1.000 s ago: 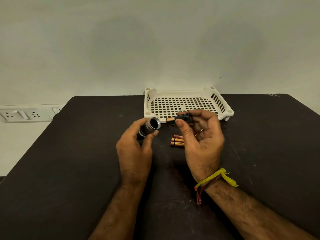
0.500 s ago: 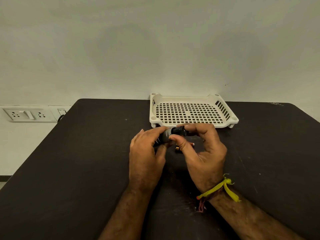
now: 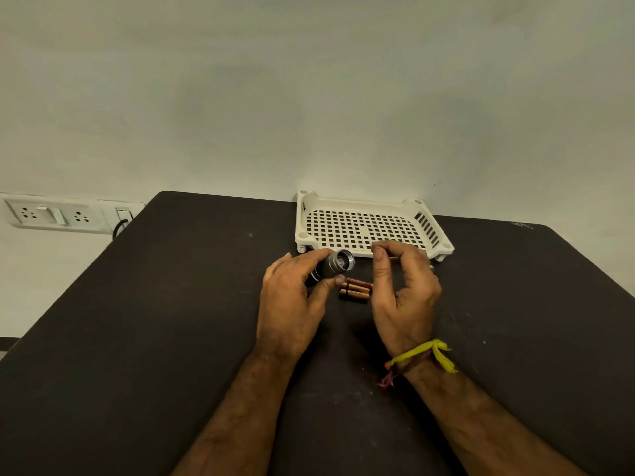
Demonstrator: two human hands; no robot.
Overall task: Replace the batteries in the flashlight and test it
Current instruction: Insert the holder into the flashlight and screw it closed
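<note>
From the head camera, my left hand [image 3: 292,304] grips the flashlight [image 3: 335,266], fingers and thumb curled round its dark barrel, with the silver end tipped up and toward my right so I can look straight into it. I judge that is the open mouth, kept facing the other hand so whatever goes in next has a straight path. My right hand [image 3: 405,290] hangs just beside that end, apart from it, thumb up and fingers curled over. Whether it pinches anything small I cannot tell; nothing shows between thumb and fingers, though a sliver of something pale peeks past the thumb.

Three batteries [image 3: 356,289] lie side by side on the black table [image 3: 137,338], right below the gap between my hands and near my left thumb tip. Handy spot: close to reach, and lined up so they don't roll off. Old ones or new, I cannot say.

Behind my hands, the white basket [image 3: 369,204] sits against the wall [image 3: 309,97], touching nothing I'm working with. A switch panel [image 3: 51,214] is off to the left.
</note>
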